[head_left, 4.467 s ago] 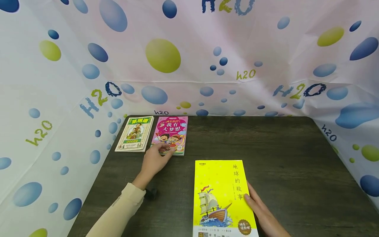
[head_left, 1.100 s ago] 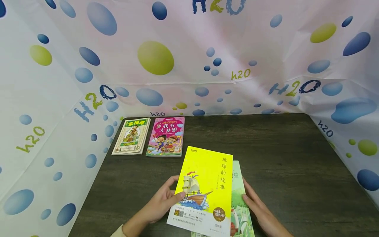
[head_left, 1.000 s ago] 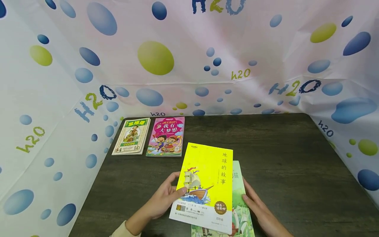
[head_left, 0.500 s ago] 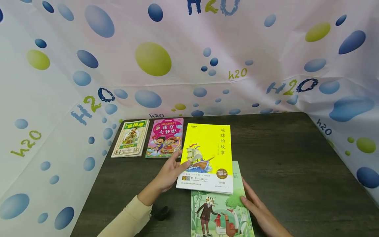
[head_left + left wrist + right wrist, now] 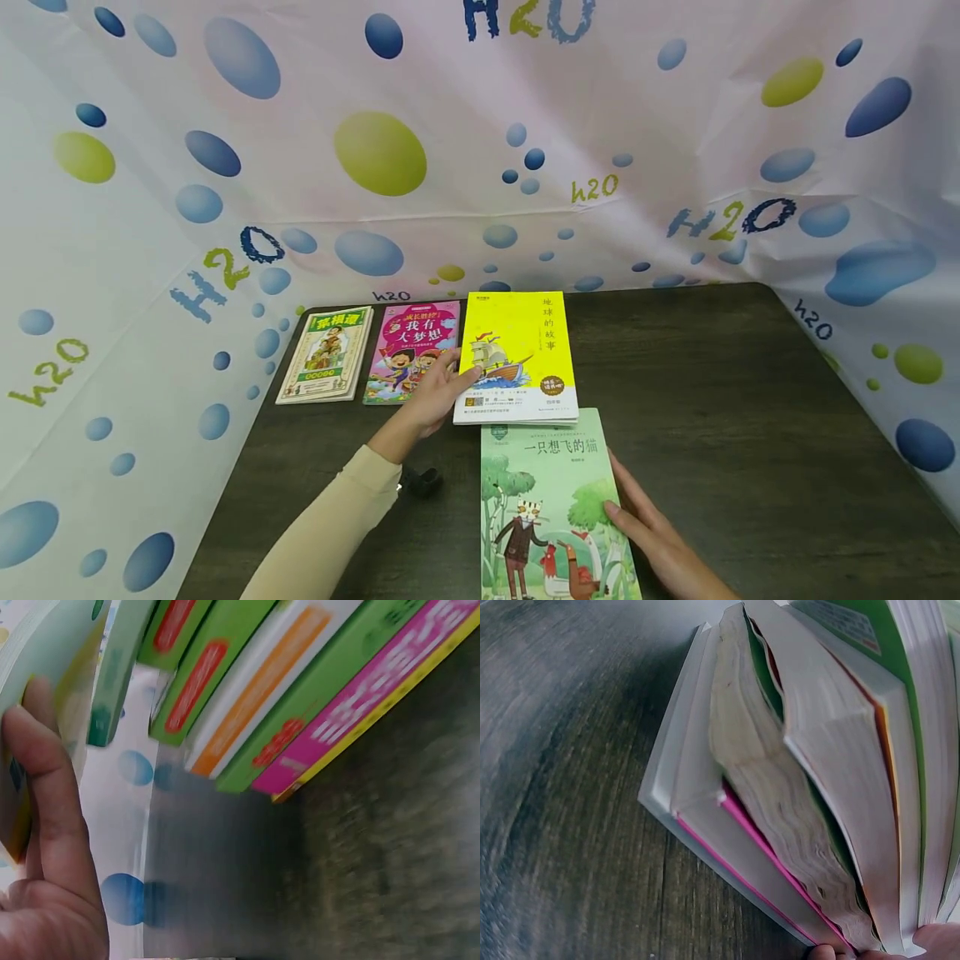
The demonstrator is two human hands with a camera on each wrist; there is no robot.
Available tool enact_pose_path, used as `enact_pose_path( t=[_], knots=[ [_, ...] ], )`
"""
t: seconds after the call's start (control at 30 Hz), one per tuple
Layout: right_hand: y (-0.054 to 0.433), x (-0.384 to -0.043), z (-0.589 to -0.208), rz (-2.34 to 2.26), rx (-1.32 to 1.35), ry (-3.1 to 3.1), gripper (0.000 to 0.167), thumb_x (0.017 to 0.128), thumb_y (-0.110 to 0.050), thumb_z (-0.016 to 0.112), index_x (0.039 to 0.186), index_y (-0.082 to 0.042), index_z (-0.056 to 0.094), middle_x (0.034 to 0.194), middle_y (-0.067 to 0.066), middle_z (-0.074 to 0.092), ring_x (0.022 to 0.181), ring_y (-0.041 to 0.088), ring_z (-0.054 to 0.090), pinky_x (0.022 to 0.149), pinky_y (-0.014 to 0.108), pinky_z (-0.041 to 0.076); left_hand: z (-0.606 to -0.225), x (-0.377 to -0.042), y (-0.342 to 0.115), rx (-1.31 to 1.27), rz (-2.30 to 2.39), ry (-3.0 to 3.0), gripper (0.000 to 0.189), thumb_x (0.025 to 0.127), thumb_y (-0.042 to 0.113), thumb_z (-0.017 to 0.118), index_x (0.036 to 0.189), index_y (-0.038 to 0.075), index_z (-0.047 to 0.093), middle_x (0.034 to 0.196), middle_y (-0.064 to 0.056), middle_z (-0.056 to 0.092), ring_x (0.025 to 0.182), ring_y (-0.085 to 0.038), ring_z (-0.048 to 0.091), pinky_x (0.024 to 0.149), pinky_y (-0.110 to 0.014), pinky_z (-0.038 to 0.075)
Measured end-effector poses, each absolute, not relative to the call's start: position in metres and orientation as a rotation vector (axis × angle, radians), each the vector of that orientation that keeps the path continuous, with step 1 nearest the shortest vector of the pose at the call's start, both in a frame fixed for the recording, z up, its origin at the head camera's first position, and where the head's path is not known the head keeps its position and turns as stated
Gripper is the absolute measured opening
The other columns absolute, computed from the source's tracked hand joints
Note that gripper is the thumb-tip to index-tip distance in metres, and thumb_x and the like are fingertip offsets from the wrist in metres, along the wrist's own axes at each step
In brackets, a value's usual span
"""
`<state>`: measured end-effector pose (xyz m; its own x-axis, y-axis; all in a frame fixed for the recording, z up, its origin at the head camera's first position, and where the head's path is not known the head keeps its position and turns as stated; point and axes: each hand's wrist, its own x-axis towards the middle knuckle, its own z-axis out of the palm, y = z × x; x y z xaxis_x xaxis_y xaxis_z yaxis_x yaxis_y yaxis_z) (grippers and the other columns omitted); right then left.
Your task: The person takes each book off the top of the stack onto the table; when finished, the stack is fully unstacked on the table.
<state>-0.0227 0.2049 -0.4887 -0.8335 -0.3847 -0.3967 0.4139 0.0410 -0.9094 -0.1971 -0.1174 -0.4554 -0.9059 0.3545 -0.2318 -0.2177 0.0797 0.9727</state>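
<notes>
My left hand (image 5: 431,396) pinches the lower left side of a yellow book (image 5: 517,325) with a sailing ship on its cover, thumb on top. That book is at the back, just right of a pink book (image 5: 412,333). At the front, a green book (image 5: 551,471) with a cat on the cover tops a thick stack. My right hand (image 5: 652,533) grips the stack's right side, thumb over the cover. Several coloured spines (image 5: 270,682) show in the left wrist view, and the page edges (image 5: 780,780) fill the right wrist view.
A cream and green book (image 5: 326,354) lies left of the pink one, at the left end of the back row. Dark wood tabletop (image 5: 735,417) extends to the right. A patterned sheet (image 5: 637,125) hangs behind and beside the table.
My left hand reached to the pink book earlier, then lifted the yellow book off the stack and carried it to the back, uncovering the green book. The right hand has stayed on the stack.
</notes>
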Motion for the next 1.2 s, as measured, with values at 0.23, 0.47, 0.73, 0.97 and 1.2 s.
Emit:
enact_pose_path(
  t=[0.23, 0.47, 0.73, 0.97, 1.2],
  knots=[
    [0.205, -0.023, -0.488, -1.848, 0.014, 1.763, 0.071, 0.115, -0.038, 0.040, 0.169, -0.036, -0.006, 0.178, 0.011, -0.007, 0.156, 0.037, 0.022, 0.107, 0.036, 0.047, -0.461, -0.223, -0.109, 0.047, 1.863, 1.941, 0.057, 0.110, 0.027, 0.059, 0.159, 0.012, 0.033, 0.127, -0.023, 0.073, 0.092, -0.021, 0.080, 0.078, -0.035, 0.067],
    [0.204, -0.022, -0.488, -1.832, 0.026, 1.787, 0.070, 0.114, -0.039, 0.042, 0.169, -0.038, -0.002, 0.179, 0.006, -0.004, 0.157, 0.030, 0.021, 0.108, 0.032, 0.046, -0.465, -0.239, -0.101, -0.067, 1.862, 1.929, 0.058, 0.108, 0.031, 0.062, 0.157, 0.015, 0.036, 0.125, -0.020, 0.074, 0.091, -0.022, 0.080, 0.076, -0.036, 0.067],
    [0.202, -0.019, -0.486, -1.844, 0.043, 1.752, 0.072, 0.114, -0.041, 0.043, 0.169, -0.038, -0.002, 0.178, 0.006, -0.002, 0.154, 0.030, 0.026, 0.108, 0.036, 0.045, -0.474, -0.252, -0.094, -0.141, 1.798, 1.976, 0.060, 0.108, 0.033, 0.062, 0.158, 0.014, 0.036, 0.125, -0.018, 0.074, 0.089, -0.022, 0.080, 0.073, -0.034, 0.066],
    [0.202, -0.020, -0.485, -1.838, 0.048, 1.771, 0.072, 0.114, -0.040, 0.044, 0.170, -0.037, -0.001, 0.178, 0.005, -0.002, 0.150, 0.021, 0.031, 0.106, 0.030, 0.047, -0.483, -0.258, -0.092, -0.137, 1.758, 1.986, 0.059, 0.110, 0.034, 0.059, 0.159, 0.014, 0.034, 0.125, -0.018, 0.074, 0.088, -0.020, 0.080, 0.073, -0.033, 0.066],
    [0.204, -0.022, -0.486, -1.859, 0.029, 1.759, 0.072, 0.114, -0.038, 0.043, 0.170, -0.036, -0.003, 0.179, 0.008, -0.005, 0.155, 0.025, 0.023, 0.106, 0.027, 0.046, -0.489, -0.260, -0.087, -0.090, 1.719, 2.060, 0.056, 0.111, 0.032, 0.057, 0.158, 0.012, 0.036, 0.125, -0.020, 0.073, 0.088, -0.019, 0.079, 0.074, -0.033, 0.066]
  ],
)
